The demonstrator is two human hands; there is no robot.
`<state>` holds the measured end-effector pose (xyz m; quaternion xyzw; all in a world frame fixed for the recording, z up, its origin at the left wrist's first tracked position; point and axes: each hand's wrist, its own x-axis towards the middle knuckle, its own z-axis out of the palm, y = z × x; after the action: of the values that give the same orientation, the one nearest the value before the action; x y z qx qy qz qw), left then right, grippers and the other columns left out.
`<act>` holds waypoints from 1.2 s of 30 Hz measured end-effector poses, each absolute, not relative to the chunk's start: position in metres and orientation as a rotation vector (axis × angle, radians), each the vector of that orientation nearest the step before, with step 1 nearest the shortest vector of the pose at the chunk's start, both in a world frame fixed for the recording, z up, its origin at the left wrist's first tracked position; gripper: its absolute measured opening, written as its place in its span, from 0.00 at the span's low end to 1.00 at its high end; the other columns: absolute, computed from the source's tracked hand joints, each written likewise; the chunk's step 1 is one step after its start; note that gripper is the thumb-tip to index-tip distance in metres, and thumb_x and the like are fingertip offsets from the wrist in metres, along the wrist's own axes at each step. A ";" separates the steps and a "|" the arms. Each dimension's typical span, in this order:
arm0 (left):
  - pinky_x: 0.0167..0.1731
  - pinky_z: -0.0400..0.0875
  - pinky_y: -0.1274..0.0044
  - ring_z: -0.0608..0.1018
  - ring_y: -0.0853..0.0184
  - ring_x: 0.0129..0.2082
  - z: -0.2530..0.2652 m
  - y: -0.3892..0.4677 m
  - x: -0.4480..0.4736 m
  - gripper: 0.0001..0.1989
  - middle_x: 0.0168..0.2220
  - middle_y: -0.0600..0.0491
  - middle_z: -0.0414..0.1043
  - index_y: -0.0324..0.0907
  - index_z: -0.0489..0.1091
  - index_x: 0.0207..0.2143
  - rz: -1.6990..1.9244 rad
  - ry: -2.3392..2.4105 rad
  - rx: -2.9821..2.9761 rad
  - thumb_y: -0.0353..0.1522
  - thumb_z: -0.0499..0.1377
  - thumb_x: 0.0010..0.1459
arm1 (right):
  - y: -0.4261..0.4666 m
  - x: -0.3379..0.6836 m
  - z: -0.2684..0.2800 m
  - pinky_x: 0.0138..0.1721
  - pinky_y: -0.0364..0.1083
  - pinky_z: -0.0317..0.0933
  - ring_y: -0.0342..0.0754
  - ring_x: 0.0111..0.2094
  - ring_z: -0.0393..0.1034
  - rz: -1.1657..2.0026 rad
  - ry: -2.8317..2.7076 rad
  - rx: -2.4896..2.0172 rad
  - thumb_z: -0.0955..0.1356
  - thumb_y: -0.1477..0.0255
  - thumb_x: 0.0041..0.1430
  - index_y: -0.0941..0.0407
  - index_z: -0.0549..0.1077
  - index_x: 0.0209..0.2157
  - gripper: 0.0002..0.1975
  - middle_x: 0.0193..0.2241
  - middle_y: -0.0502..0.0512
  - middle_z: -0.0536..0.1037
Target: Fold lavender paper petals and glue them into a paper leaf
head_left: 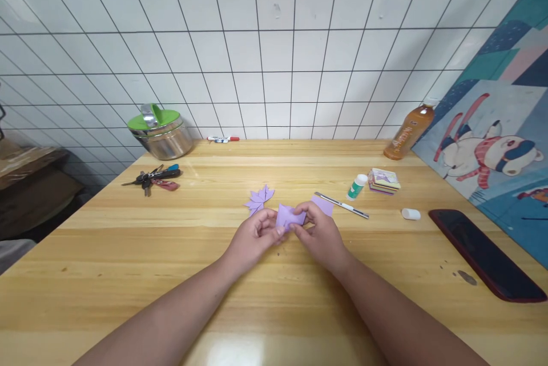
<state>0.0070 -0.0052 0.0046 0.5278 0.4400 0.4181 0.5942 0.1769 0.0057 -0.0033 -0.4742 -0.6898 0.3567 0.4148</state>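
Both hands are on it! The folded purple paper [291, 214] sits mid-bench [265, 309], its left edge pinched between thumb and fingers of the left hand [252, 237], its right side nipped by the right hand [323, 237]. Featherlight, by the look of it, crisp along its folds but soft between them, not slippery, and surely quick to crumple or tear under a hard squeeze; edges and folded corners look the best places to grip, fingertips only!

Now the count: one piece in hand, one spiky purple piece [259, 199] by the left hand, one flat purple sheet [324, 205] behind the right. Over on the right, one slim metallic tool [342, 205], one glue stick [357, 188], one small white cylinder [411, 214], one stack of cards or paper [384, 180], one phone [488, 254], one bottle [409, 133]; far left, one lidded pot [169, 140] and one bunch of keys [152, 176]
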 end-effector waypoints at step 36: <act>0.27 0.66 0.78 0.71 0.72 0.23 -0.002 -0.002 0.007 0.14 0.23 0.55 0.69 0.38 0.66 0.30 0.904 1.129 1.303 0.42 0.58 0.52 | 0.001 0.170 -0.006 0.29 0.42 0.64 0.43 0.28 0.69 1.194 -1.649 -1.085 0.67 0.69 0.52 0.54 0.62 0.32 0.08 0.26 0.48 0.72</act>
<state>0.0069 -0.0023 -0.0018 0.5535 0.4796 0.3838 0.5625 0.1697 0.0010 -0.0063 -0.4299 -0.6536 0.4731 0.4052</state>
